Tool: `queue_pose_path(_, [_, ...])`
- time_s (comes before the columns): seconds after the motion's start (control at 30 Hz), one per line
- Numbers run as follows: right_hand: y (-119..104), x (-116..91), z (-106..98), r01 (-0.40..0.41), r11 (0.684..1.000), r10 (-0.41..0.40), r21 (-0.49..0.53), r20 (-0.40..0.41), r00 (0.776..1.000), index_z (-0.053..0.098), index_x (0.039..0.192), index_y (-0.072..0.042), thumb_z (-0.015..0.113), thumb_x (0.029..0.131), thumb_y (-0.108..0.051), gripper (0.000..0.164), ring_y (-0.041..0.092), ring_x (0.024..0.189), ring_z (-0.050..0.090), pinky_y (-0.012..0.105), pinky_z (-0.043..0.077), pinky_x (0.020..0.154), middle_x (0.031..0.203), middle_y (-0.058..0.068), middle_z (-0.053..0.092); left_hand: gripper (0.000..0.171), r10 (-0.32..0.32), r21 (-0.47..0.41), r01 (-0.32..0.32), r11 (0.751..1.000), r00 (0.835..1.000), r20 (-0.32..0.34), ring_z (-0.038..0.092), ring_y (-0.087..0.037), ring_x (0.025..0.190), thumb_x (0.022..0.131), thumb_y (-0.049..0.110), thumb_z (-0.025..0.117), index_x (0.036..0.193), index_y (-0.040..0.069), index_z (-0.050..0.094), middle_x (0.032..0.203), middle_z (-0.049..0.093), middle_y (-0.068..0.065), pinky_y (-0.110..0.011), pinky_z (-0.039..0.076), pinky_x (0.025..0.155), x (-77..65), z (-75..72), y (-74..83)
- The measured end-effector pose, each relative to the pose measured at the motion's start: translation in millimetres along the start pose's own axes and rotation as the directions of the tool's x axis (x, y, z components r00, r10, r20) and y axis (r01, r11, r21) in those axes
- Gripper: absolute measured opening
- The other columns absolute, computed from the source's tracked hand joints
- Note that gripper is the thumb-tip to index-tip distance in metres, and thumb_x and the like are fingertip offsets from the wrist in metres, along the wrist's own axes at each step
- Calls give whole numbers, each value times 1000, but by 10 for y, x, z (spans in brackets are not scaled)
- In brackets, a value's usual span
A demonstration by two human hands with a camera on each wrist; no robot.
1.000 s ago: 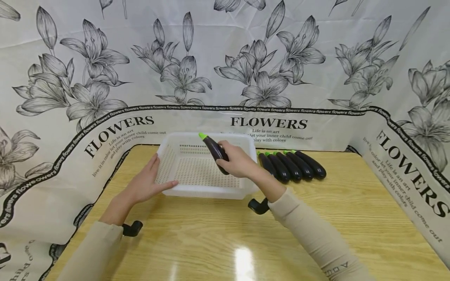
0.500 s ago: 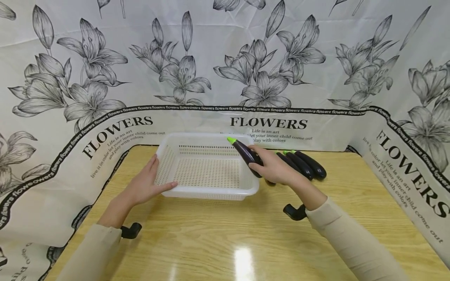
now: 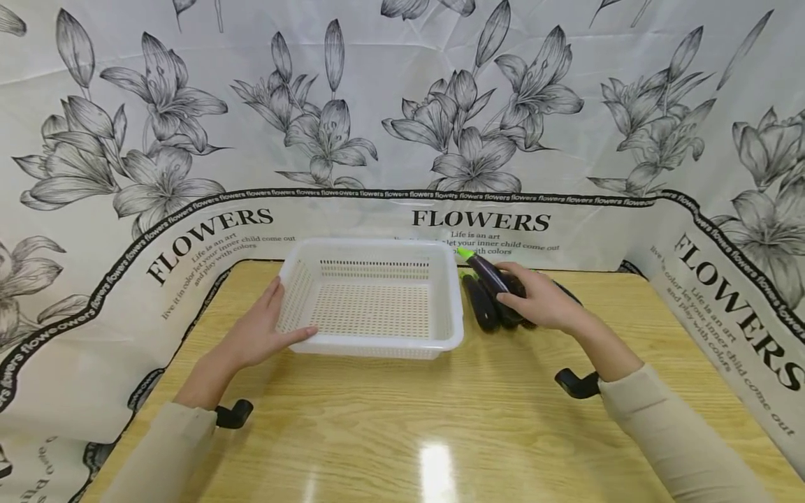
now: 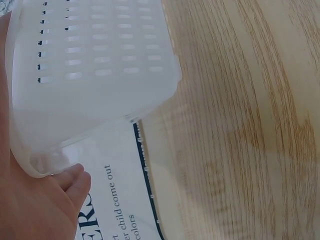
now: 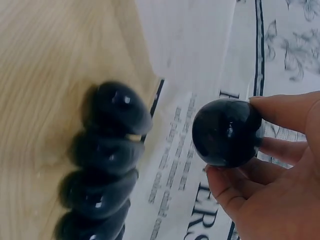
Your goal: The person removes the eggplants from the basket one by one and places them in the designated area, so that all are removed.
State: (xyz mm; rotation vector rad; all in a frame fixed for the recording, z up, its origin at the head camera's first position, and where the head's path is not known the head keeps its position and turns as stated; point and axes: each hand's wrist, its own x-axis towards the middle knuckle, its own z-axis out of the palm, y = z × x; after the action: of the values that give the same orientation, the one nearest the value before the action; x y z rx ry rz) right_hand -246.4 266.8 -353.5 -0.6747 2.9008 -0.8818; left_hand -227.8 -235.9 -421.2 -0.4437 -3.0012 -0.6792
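My right hand [image 3: 534, 297] grips a dark purple eggplant [image 3: 487, 271] near its thick end, thumb on one side and fingers on the other. Its bright green stem end points up and left, just beyond the basket's right rim. In the right wrist view, the eggplant's round end [image 5: 227, 132] faces the camera, apart from the row of eggplants [image 5: 112, 152]. A white perforated plastic basket [image 3: 371, 342] stands on the table with nothing in it. Across its front left corner lies my left hand [image 3: 254, 328], fingers straight along the left side and thumb stretched over the front rim.
Several more eggplants [image 3: 481, 304] lie side by side right of the basket, partly covered by my right hand. Behind the wooden table [image 3: 377, 419] hangs a flower-printed cloth [image 3: 339, 209], which also closes in both sides. A black wrist mount [image 3: 575, 383] sticks out below my right wrist.
My right hand has carried the eggplant rightward from over the basket, past its right rim, to above the eggplant row. My left hand and the basket have stayed in place.
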Motion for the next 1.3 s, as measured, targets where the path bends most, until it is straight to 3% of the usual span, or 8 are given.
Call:
queue_pose_path(0.13, [148,-13,-117,-26,1000,27,6,-22,999,34,155,5,59,105,-14,59,43,115,62,56,52,90,137,33,56,123,1,-7,-1,1000,1000,-15,11,-49,153,88,75,59,163,-2,-2,170,-6,-20,-67,21,118,-12,-32,-2])
queue_pose_path(0.47, [533,-55,-319,-62,998,62,-25,-37,997,34,154,10,58,104,-12,60,55,131,45,69,42,102,147,37,44,123,-27,-18,27,999,1000,-5,9,-49,153,89,75,59,162,-4,-2,170,-9,-20,-67,20,119,-105,-30,-62])
queue_pose_path(0.9, [1172,-201,-502,-218,975,216,-45,-52,975,31,151,16,57,103,-9,60,62,119,51,65,49,90,141,49,39,124,-7,-8,7,1000,1000,8,8,-48,154,88,77,58,162,-2,-4,170,-10,-19,-66,19,119,-11,-9,-38])
queue_pose_path(1.3, [1601,-279,-407,-345,939,345,12,-40,938,22,153,17,47,101,-4,62,64,128,39,69,41,100,145,50,30,125,2,-9,-2,1000,1000,-4,9,-47,154,87,77,60,163,0,-4,170,-9,-18,-66,21,118,-1,23,13])
